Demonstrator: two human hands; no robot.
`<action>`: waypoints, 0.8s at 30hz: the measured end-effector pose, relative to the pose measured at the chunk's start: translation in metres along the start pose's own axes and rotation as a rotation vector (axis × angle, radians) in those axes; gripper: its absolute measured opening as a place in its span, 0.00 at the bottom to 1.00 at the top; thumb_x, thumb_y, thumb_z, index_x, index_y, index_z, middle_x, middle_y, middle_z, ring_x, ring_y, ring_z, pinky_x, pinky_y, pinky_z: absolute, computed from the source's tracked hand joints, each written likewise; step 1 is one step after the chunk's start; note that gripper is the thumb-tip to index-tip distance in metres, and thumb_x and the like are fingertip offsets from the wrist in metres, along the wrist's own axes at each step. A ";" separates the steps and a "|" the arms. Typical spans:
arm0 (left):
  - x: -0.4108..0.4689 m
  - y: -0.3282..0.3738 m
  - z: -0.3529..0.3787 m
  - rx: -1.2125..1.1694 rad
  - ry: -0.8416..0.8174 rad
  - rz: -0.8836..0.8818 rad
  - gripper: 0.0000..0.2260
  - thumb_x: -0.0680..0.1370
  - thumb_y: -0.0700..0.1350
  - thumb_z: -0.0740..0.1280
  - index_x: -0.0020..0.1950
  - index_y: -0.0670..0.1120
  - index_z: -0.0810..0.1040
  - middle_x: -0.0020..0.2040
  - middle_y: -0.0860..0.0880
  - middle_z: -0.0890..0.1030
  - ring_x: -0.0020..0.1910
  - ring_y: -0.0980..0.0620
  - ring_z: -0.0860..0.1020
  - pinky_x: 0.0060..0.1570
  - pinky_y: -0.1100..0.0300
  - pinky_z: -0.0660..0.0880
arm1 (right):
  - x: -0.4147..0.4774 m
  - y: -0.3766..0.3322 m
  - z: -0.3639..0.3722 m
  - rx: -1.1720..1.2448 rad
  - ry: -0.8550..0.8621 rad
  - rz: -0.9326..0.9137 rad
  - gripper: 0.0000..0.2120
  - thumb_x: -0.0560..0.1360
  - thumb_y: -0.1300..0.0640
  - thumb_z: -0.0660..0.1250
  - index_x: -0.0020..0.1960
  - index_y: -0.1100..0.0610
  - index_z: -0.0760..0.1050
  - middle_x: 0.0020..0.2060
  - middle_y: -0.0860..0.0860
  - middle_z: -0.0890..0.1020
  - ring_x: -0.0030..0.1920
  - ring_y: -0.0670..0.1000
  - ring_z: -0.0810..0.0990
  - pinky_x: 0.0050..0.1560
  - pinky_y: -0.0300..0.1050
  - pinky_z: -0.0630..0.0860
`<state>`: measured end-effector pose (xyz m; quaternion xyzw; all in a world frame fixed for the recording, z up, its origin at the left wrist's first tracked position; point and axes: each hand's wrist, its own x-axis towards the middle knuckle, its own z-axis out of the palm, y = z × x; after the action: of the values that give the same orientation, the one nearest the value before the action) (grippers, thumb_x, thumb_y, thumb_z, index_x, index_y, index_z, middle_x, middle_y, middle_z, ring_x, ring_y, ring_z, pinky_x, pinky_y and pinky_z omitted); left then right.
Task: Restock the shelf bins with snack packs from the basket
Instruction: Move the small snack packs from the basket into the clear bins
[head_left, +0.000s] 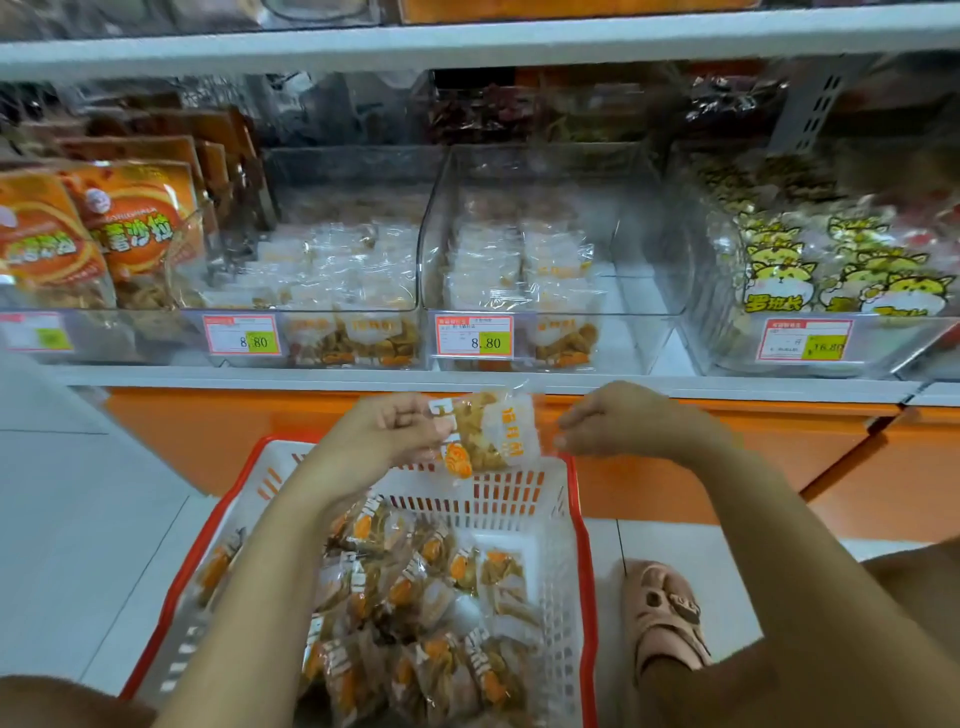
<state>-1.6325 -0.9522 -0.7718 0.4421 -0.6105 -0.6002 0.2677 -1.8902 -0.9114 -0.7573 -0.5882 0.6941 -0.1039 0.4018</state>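
One snack pack (488, 434) was held above the basket's far rim, pinched at its 9 o'clock edge by the left hand (395, 431). The right hand (618, 421), fingers curled, sat just beside it at 3 o'clock; whether it gripped the clear wrap could not be told. At 6 o'clock the basket (582, 519) held many loose packs (415, 597). At 12 o'clock the half-filled bin (644, 234) had room, so restocking seemed far from finished.

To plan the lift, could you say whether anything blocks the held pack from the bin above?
Only the bin's clear front wall, straight above the snack pack in the left hand; otherwise nothing visible.
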 end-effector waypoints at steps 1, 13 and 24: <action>0.000 0.010 0.004 -0.046 0.015 0.031 0.07 0.75 0.42 0.69 0.38 0.44 0.74 0.36 0.49 0.77 0.38 0.56 0.78 0.41 0.67 0.76 | -0.015 -0.010 -0.014 0.096 -0.016 -0.070 0.13 0.70 0.52 0.74 0.53 0.52 0.81 0.45 0.48 0.84 0.47 0.46 0.82 0.51 0.42 0.78; 0.060 0.091 0.053 -0.240 0.099 0.213 0.03 0.78 0.39 0.66 0.44 0.42 0.77 0.43 0.45 0.81 0.43 0.51 0.79 0.48 0.61 0.79 | -0.054 -0.035 -0.104 0.281 -0.096 -0.309 0.39 0.61 0.62 0.76 0.62 0.35 0.63 0.60 0.42 0.75 0.55 0.45 0.82 0.56 0.35 0.77; 0.182 0.131 0.078 0.191 0.275 0.356 0.09 0.78 0.46 0.68 0.53 0.42 0.79 0.42 0.52 0.83 0.46 0.48 0.80 0.53 0.53 0.75 | 0.032 -0.038 -0.155 0.148 0.688 -0.138 0.11 0.67 0.60 0.76 0.36 0.64 0.76 0.30 0.54 0.78 0.31 0.52 0.81 0.28 0.37 0.75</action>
<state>-1.8125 -1.0846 -0.6929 0.4285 -0.6906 -0.4172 0.4065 -1.9675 -1.0022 -0.6458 -0.5338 0.7379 -0.3726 0.1781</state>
